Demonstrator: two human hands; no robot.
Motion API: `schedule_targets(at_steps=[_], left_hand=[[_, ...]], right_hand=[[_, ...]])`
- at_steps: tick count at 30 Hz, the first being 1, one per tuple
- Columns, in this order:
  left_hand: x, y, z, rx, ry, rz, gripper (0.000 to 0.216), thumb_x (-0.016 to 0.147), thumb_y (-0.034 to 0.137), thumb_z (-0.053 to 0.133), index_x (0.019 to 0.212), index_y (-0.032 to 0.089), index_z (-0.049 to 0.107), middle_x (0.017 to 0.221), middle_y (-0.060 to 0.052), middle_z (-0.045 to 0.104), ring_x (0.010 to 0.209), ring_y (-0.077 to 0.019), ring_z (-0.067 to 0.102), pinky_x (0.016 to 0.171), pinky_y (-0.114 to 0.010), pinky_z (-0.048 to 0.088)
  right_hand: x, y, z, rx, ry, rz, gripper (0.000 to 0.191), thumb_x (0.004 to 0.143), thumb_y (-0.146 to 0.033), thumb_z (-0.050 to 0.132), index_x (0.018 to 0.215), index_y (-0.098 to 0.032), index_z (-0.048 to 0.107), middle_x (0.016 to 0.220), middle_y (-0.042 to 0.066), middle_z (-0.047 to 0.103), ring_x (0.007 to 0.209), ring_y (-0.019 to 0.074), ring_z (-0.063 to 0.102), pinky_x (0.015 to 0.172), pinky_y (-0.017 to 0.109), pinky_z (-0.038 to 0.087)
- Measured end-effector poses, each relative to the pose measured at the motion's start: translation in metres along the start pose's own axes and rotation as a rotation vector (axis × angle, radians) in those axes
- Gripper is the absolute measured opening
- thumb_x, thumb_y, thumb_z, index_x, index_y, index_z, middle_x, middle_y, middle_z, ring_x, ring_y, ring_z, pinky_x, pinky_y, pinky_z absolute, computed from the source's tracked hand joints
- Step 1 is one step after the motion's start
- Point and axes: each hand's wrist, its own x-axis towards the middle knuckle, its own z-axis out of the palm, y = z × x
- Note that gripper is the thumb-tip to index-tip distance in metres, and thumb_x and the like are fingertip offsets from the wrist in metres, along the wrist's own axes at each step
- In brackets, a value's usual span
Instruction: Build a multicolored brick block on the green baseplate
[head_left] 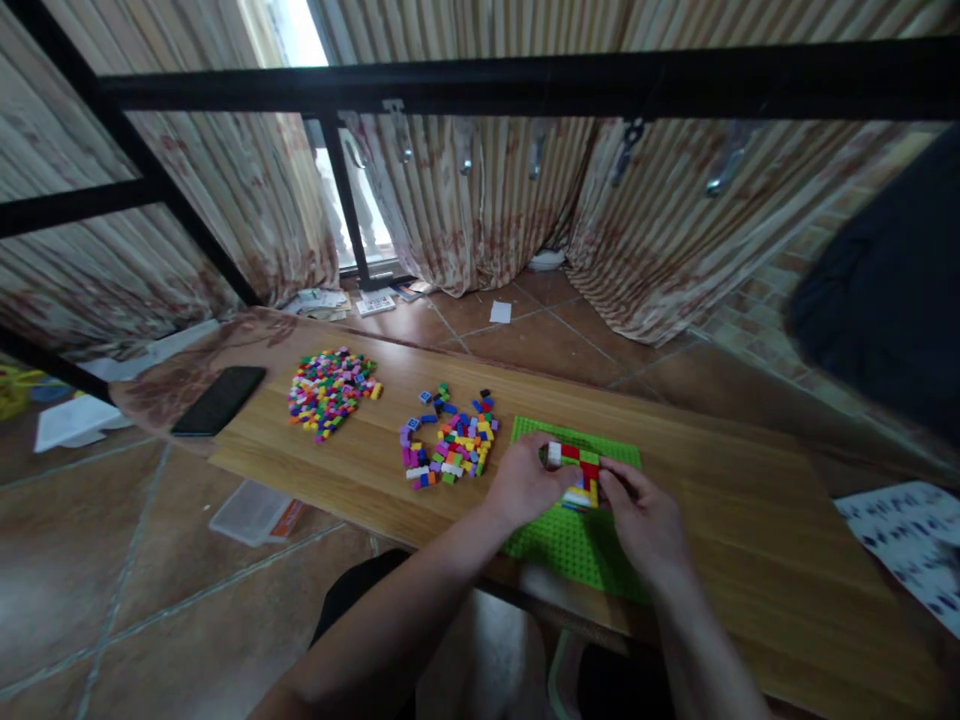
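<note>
A small structure of toy building bricks (583, 458) in white, red, green, yellow and blue is between my two hands, over a green studded baseplate (570, 548). My left hand (523, 480) is closed on its left side, with the thumb across the front. On the right side, my right hand (643, 512) grips it with thumb and fingers. Whether the structure touches the baseplate is hidden by my hands. Left of the baseplate lies a loose group of mixed bricks (459, 440), partly arranged in a curve.
A larger heap of small bricks (328, 392) sits farther left on the wooden table (750, 520). Beyond it lies a dark phone-like slab (219, 401). A clear plastic box (247, 512) is on the floor. A black metal rail (510, 92) with hooks crosses above the table.
</note>
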Motion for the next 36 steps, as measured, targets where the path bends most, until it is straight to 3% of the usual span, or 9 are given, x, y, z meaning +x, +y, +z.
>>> schedule_targets(at_steps=[3,9,13,16,19,22,25,30,36], left_hand=[[-0.004,0.002,0.0,0.037,0.014,-0.004,0.028,0.074,0.039,0.068,0.091,0.017,0.069,0.075,-0.002,0.067,0.065,-0.015,0.059,0.06,-0.025,0.045],[-0.003,0.0,-0.018,0.084,0.096,0.03,0.053,0.077,0.054,0.064,0.112,0.015,0.067,0.092,-0.009,0.071,0.075,-0.0198,0.063,0.07,-0.03,0.05],[0.016,-0.012,-0.055,0.035,0.253,0.037,0.033,0.084,0.037,0.058,0.105,0.013,0.069,0.094,-0.009,0.072,0.077,-0.0179,0.064,0.075,-0.031,0.051],[0.03,-0.024,-0.095,-0.01,0.429,-0.041,0.025,0.083,0.025,0.057,0.101,0.012,0.07,0.097,-0.009,0.073,0.082,-0.0174,0.065,0.079,-0.03,0.051],[0.035,-0.036,-0.132,0.114,0.535,-0.135,0.029,0.081,0.021,0.057,0.105,0.011,0.069,0.1,-0.01,0.073,0.088,-0.019,0.066,0.082,-0.03,0.051],[0.034,-0.044,-0.156,0.341,0.559,-0.248,0.032,0.08,0.02,0.056,0.109,0.012,0.069,0.104,-0.01,0.073,0.094,-0.0204,0.066,0.087,-0.03,0.05],[0.035,-0.05,-0.162,0.515,0.511,-0.293,0.036,0.081,0.021,0.056,0.114,0.015,0.068,0.107,-0.01,0.072,0.099,-0.0231,0.066,0.089,-0.033,0.049],[0.043,-0.062,-0.153,0.685,0.391,-0.271,0.034,0.081,0.024,0.058,0.112,0.02,0.071,0.106,-0.011,0.072,0.1,-0.0241,0.065,0.089,-0.032,0.049],[0.045,-0.071,-0.157,0.748,0.389,-0.226,0.031,0.08,0.022,0.055,0.106,0.02,0.072,0.103,-0.011,0.073,0.1,-0.0246,0.066,0.086,-0.032,0.049]], right_hand=[[0.001,0.005,-0.001,-0.006,0.014,0.007,0.039,0.081,-0.049,0.06,0.103,-0.02,0.073,0.097,0.011,0.075,0.081,0.0246,0.071,0.076,0.042,0.057],[0.002,0.002,-0.001,-0.04,0.017,0.046,0.04,0.081,-0.051,0.06,0.103,-0.021,0.073,0.099,0.01,0.075,0.084,0.0255,0.071,0.079,0.043,0.055],[0.002,0.0,-0.002,-0.087,0.023,0.047,0.039,0.081,-0.051,0.058,0.103,-0.022,0.073,0.101,0.01,0.075,0.085,0.0257,0.07,0.081,0.043,0.054],[0.001,-0.003,-0.003,-0.119,0.017,0.039,0.04,0.082,-0.051,0.057,0.104,-0.022,0.072,0.101,0.01,0.075,0.086,0.0262,0.07,0.081,0.043,0.054],[-0.001,-0.008,-0.003,-0.136,0.024,0.027,0.042,0.081,-0.052,0.056,0.103,-0.021,0.073,0.098,0.011,0.075,0.085,0.0268,0.07,0.079,0.042,0.054],[-0.001,-0.013,-0.003,-0.174,0.031,0.02,0.044,0.08,-0.054,0.055,0.102,-0.019,0.073,0.098,0.012,0.075,0.086,0.028,0.07,0.081,0.044,0.052],[-0.001,-0.016,-0.003,-0.194,0.031,0.016,0.045,0.08,-0.053,0.054,0.101,-0.018,0.072,0.101,0.013,0.075,0.089,0.0285,0.07,0.084,0.045,0.051],[-0.002,-0.019,-0.004,-0.157,0.036,0.024,0.042,0.079,-0.052,0.056,0.1,-0.019,0.073,0.1,0.012,0.075,0.089,0.0276,0.069,0.082,0.043,0.052],[-0.002,-0.021,-0.004,-0.156,0.059,0.007,0.041,0.078,-0.053,0.059,0.097,-0.019,0.074,0.095,0.011,0.076,0.084,0.027,0.069,0.078,0.042,0.051]])
